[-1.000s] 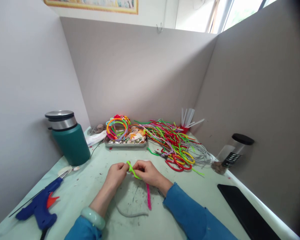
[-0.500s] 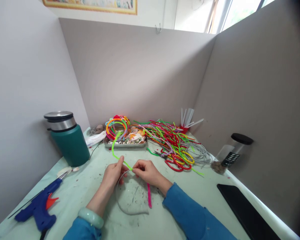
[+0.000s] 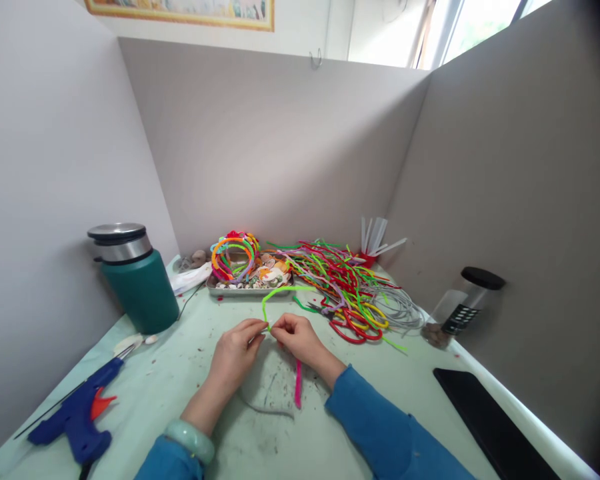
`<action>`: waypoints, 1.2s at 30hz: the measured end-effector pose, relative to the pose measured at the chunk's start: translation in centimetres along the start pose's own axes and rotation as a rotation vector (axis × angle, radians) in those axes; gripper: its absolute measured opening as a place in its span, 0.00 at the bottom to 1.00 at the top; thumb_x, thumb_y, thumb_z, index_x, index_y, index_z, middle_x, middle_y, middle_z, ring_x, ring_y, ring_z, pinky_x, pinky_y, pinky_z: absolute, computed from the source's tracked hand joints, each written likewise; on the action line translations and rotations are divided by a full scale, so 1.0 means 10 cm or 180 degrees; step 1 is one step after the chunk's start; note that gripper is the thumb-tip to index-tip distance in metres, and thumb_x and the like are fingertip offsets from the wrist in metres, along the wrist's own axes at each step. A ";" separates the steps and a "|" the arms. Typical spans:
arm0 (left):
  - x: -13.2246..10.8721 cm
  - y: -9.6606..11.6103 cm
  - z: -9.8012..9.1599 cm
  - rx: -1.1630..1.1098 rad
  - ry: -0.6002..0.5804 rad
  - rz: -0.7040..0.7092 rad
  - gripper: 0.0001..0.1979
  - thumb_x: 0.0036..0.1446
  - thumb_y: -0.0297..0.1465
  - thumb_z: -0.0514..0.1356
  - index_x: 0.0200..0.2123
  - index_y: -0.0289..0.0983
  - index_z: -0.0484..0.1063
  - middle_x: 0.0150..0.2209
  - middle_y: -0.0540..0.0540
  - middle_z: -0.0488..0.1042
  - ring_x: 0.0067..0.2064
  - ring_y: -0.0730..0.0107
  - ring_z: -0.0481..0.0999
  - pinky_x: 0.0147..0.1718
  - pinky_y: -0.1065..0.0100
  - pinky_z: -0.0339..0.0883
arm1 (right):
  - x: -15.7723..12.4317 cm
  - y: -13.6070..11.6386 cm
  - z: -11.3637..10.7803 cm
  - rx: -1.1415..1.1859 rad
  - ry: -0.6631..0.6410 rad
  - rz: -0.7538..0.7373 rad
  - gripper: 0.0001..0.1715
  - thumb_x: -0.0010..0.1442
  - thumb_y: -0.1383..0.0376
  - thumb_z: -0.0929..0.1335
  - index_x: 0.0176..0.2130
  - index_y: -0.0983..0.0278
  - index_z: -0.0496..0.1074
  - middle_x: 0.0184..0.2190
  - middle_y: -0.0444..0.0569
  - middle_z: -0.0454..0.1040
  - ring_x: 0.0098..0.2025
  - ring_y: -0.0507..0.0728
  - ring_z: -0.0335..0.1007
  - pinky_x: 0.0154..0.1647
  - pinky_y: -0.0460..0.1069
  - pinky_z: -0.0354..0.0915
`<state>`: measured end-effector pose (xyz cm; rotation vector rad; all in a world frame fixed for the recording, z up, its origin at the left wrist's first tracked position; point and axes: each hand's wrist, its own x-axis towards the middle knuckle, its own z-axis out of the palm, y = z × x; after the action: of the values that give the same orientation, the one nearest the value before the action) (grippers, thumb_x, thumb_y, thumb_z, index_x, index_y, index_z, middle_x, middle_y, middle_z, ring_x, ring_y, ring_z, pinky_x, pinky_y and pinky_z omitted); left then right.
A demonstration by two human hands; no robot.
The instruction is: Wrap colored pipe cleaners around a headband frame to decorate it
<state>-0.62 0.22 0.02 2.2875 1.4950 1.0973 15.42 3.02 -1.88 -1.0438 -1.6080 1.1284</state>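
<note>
My left hand (image 3: 237, 350) is closed, with thumb and fingertips pinched on a grey wire (image 3: 267, 409), whose curved length hangs below the hand. Fingertip to fingertip with it, my right hand (image 3: 299, 339) pinches a lime-green pipe cleaner (image 3: 265, 308) where it meets the wire. The pipe cleaner's long end rises from the fingers and bends over to the right. Below my right hand shows a pink pipe cleaner (image 3: 299, 387); its upper part is hidden, and I cannot tell whether the hand holds it.
Behind my hands stands a metal tray (image 3: 250, 291) of shells with colourful rings (image 3: 235, 257). To its right lie heaped pipe cleaners (image 3: 330, 270), red-handled scissors (image 3: 350, 327) and coiled grey wire (image 3: 400, 310). A green flask (image 3: 140, 290) and blue glue gun (image 3: 77, 410) are left; a jar (image 3: 463, 310) and black slab (image 3: 490, 417) right.
The green pipe cleaner's long end has swung from the left over to the right. My left hand has turned and moved its fingertips up to the right hand's, and the wire loop has shifted.
</note>
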 end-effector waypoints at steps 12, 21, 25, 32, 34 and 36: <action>0.01 0.04 -0.01 0.0053 -0.0181 -0.0087 0.13 0.54 0.30 0.51 0.36 0.41 0.75 0.37 0.46 0.76 0.38 0.68 0.74 0.38 0.71 0.64 | -0.03 -0.02 0.03 0.0046 -0.0115 -0.0319 0.05 0.50 0.66 0.66 0.26 0.66 0.67 0.18 0.40 0.65 0.20 0.47 0.58 0.20 0.42 0.54; 0.02 0.04 -0.01 -0.0197 -0.0179 -0.0110 0.12 0.54 0.31 0.50 0.31 0.37 0.74 0.36 0.44 0.73 0.37 0.68 0.71 0.37 0.71 0.62 | -0.05 -0.04 0.01 -0.0041 -0.0121 -0.0405 0.06 0.51 0.65 0.65 0.26 0.66 0.67 0.18 0.41 0.65 0.21 0.47 0.59 0.21 0.42 0.55; 0.03 0.07 -0.02 -0.0391 -0.0289 -0.0494 0.12 0.53 0.34 0.51 0.28 0.37 0.73 0.32 0.45 0.74 0.34 0.67 0.71 0.35 0.70 0.60 | -0.06 -0.05 0.01 -0.0100 -0.0114 -0.0451 0.06 0.52 0.65 0.65 0.27 0.66 0.67 0.19 0.41 0.65 0.21 0.47 0.59 0.22 0.42 0.55; 0.03 0.08 -0.02 -0.1065 -0.0543 -0.1158 0.15 0.50 0.40 0.52 0.22 0.36 0.69 0.15 0.53 0.65 0.20 0.74 0.61 0.20 0.73 0.52 | -0.05 -0.08 -0.02 0.0282 -0.0223 -0.0288 0.10 0.53 0.61 0.65 0.29 0.66 0.67 0.19 0.41 0.66 0.20 0.47 0.58 0.21 0.42 0.55; 0.03 0.08 -0.02 -0.1307 -0.0618 -0.1312 0.16 0.50 0.41 0.52 0.22 0.36 0.68 0.12 0.56 0.58 0.16 0.77 0.56 0.17 0.74 0.48 | -0.03 -0.07 -0.05 0.0472 -0.0224 -0.0089 0.13 0.56 0.58 0.63 0.30 0.66 0.68 0.19 0.41 0.67 0.18 0.47 0.57 0.19 0.42 0.54; 0.04 0.09 -0.03 -0.1523 -0.0610 -0.1473 0.16 0.49 0.42 0.52 0.22 0.36 0.67 0.10 0.57 0.54 0.14 0.79 0.52 0.16 0.75 0.45 | -0.01 -0.06 -0.07 0.0621 -0.0105 0.0076 0.16 0.56 0.56 0.62 0.30 0.66 0.68 0.20 0.42 0.68 0.18 0.47 0.57 0.17 0.42 0.53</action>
<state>-0.11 0.05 0.88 1.5757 1.3990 0.9398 16.01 2.93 -1.20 -0.9228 -1.4805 1.2964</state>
